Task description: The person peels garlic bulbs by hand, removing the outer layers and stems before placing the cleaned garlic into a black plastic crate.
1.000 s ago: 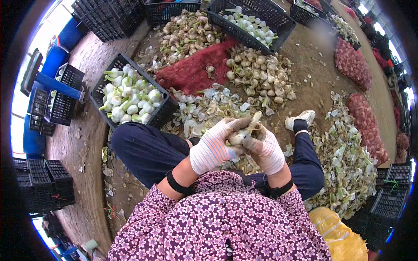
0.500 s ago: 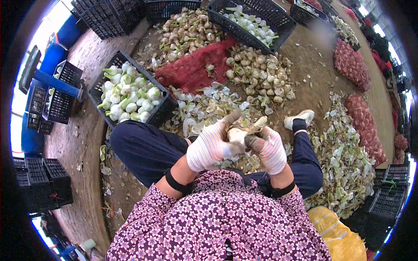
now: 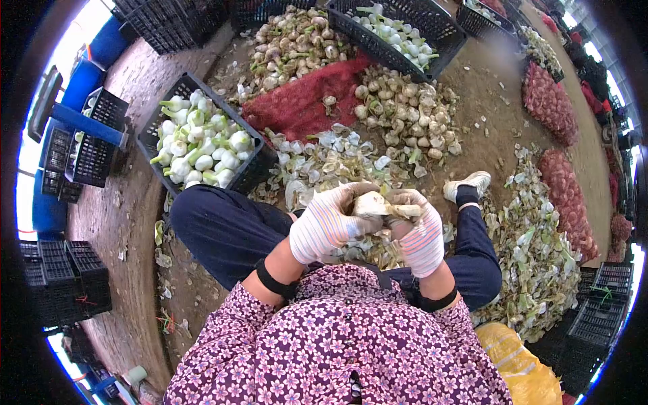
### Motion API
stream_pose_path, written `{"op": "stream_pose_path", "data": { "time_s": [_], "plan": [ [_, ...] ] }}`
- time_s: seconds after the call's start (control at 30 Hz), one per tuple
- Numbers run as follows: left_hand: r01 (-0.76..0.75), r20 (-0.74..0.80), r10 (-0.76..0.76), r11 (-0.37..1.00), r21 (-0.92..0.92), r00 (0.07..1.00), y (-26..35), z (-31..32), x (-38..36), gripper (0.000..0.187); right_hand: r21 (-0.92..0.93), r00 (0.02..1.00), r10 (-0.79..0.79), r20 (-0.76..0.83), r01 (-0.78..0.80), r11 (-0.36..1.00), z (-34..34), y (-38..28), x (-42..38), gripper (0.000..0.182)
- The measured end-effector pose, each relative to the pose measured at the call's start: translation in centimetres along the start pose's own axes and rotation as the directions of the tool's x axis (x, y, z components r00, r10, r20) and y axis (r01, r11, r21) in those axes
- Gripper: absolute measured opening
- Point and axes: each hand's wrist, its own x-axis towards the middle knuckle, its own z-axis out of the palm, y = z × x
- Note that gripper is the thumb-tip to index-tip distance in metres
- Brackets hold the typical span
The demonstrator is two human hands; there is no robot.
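Note:
Between my two gloved hands is a garlic bulb (image 3: 370, 203) with its white side showing and its stem toward the right. My left hand (image 3: 329, 223), in a striped glove with soiled fingertips, is closed round the bulb's left side. My right hand (image 3: 417, 229), gloved the same way, pinches the bulb at its stem and loose outer skin. Below and beyond the hands lies a spread of garlic skins (image 3: 331, 158). To the left, a black crate (image 3: 260, 158) holds white, peeled garlic bulbs (image 3: 202, 142).
Unpeeled garlic (image 3: 408, 111) is heaped ahead, beside a red mesh sack (image 3: 297, 101). Another crate (image 3: 449, 50) of white bulbs stands beyond. More skins (image 3: 533, 250) pile up at right, near filled red sacks (image 3: 567, 196). A yellow sack (image 3: 516, 364) lies at lower right.
The garlic bulb has turned between my hands, its stem now pointing right instead of up and right. My right hand has shifted slightly up around the stem.

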Motion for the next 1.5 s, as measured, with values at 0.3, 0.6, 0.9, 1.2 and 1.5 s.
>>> {"op": "stream_pose_path", "data": {
  "time_s": [0.3,0.6,0.9,1.2,1.5],
  "plan": [
    [0.051,0.138,-0.028,0.986,-0.160,0.990,0.3,0.0,-0.1,0.073,-0.329,0.982,0.068,-0.178,-0.124,0.936,-2.4,11.2,2.5,0.045],
    [-0.412,0.095,0.457,0.669,0.618,0.884,-1.6,-0.7,2.2,0.055,0.160,0.907,0.398,0.140,-0.418,0.895,-2.0,1.5,0.6,0.042],
    [-0.038,-0.002,0.061,0.643,0.765,0.998,-0.8,-1.5,1.6,0.039,-0.342,0.999,-0.048,0.003,0.046,0.939,1.0,1.5,0.8,0.039],
    [0.071,-0.195,0.066,0.779,0.623,0.979,-2.2,-1.4,2.3,0.017,-0.017,0.985,0.169,-0.047,-0.170,0.985,1.7,2.8,0.9,0.038],
    [-0.117,-0.287,0.389,0.746,0.655,0.875,-4.0,-3.3,3.3,0.014,-0.936,0.980,0.195,-0.033,-0.099,0.339,-2.4,5.5,2.6,0.058]
  ]
}}
